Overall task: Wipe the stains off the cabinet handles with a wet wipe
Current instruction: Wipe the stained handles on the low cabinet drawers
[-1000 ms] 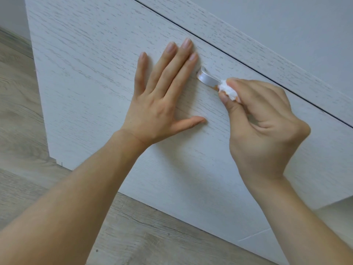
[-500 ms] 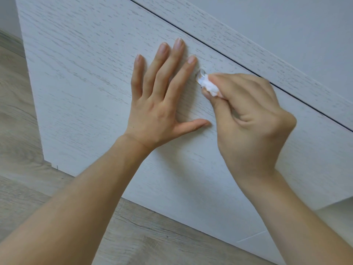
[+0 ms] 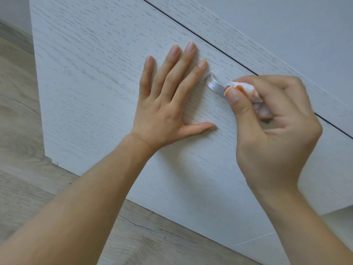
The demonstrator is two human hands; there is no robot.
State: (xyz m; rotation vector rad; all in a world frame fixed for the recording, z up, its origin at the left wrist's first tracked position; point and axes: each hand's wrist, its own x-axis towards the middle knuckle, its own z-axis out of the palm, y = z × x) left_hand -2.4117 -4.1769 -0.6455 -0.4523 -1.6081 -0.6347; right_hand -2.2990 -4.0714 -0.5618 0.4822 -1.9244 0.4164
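A small curved silver handle (image 3: 214, 85) sits on a white wood-grain cabinet door (image 3: 99, 77). My right hand (image 3: 275, 134) pinches a wadded white wet wipe (image 3: 246, 88) with orange smears on it, pressed against the handle's right part; that end of the handle is hidden behind the wipe and thumb. My left hand (image 3: 168, 106) lies flat on the door just left of the handle, fingers spread, index fingertip close to the handle's upper end.
A dark seam (image 3: 219, 48) runs diagonally above the handle, with another white panel beyond it. Grey wood-look flooring (image 3: 21, 115) lies to the left and below the cabinet. A pale wall fills the top right.
My right hand has slid the wipe back to the right along the handle, uncovering its left part again. The left hand stays flat on the door.
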